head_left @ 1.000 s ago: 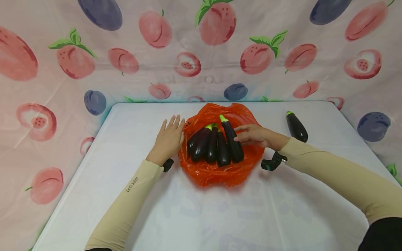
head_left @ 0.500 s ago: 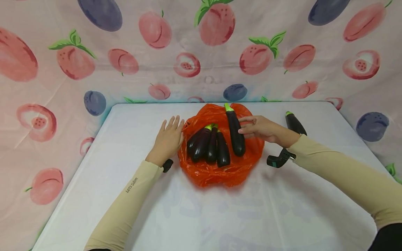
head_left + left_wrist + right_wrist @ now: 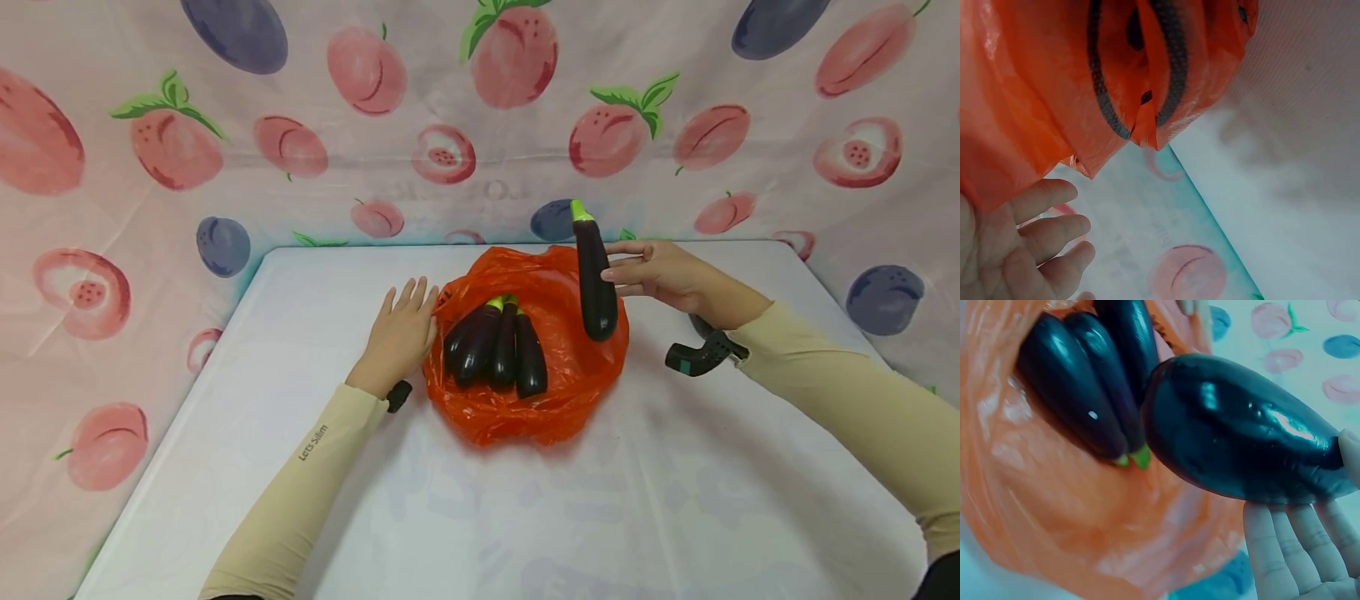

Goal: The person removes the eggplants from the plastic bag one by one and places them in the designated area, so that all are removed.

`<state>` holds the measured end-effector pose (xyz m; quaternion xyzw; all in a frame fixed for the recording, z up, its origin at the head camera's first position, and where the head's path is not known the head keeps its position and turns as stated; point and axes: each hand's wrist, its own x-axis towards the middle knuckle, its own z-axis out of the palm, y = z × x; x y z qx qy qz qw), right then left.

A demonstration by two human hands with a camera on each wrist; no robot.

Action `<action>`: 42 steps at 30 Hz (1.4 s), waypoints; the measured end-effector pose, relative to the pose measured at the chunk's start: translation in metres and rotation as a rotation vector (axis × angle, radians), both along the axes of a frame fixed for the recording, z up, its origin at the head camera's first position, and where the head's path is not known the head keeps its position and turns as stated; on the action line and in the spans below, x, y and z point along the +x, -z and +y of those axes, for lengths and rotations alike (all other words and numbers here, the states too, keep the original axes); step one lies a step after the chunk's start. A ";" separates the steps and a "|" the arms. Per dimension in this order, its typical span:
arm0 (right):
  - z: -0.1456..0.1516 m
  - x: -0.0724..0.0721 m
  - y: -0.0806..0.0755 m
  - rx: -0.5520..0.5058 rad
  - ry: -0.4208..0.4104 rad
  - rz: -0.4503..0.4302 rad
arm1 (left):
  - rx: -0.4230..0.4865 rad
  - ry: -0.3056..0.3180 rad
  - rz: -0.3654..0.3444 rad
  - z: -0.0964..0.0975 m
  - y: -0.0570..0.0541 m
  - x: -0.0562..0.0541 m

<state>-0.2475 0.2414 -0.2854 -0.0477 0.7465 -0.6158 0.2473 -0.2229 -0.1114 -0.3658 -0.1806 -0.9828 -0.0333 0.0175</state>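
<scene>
My right hand (image 3: 667, 275) pinches an eggplant (image 3: 596, 283) between thumb and fingers, above the right side of an orange plastic bag (image 3: 487, 425). The eggplant's green stem end points up and away. In the right wrist view the thumb lies on one side of this eggplant (image 3: 1222, 431) and the fingers on the other. Several more eggplants (image 3: 480, 354) lie side by side in the left half of the open bag. My left hand (image 3: 397, 337) rests at the bag's left edge with straight fingers. The left wrist view shows its fingers (image 3: 1050, 237) spread beside the bag's side (image 3: 1035, 81).
Another eggplant (image 3: 701, 325) lies on the white table (image 3: 525, 517) to the right, mostly hidden behind my right wrist. A fruit-printed cloth (image 3: 300, 75) hangs behind the table's far edge.
My right hand has lifted the eggplant from beside the others in the bag and moved it up, away and to the right. The left hand has stayed in place.
</scene>
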 end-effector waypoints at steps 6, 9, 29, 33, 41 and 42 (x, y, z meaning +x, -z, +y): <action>0.022 -0.005 -0.012 0.052 0.041 0.055 | 0.002 -0.001 0.005 -0.001 0.000 0.000; 0.034 -0.008 -0.016 0.017 0.086 0.060 | 0.000 -0.005 -0.003 -0.001 0.000 -0.001; 0.150 -0.024 0.000 0.081 0.229 0.050 | -0.005 -0.017 -0.015 -0.003 0.003 -0.001; 0.171 -0.027 0.010 0.133 0.235 0.020 | 0.008 -0.015 -0.005 -0.003 0.002 0.000; 0.204 -0.028 0.026 0.134 0.288 -0.054 | 0.019 -0.015 -0.009 -0.003 0.000 0.003; 0.208 -0.028 0.028 0.133 0.296 -0.069 | 0.016 -0.018 -0.014 -0.003 -0.001 0.003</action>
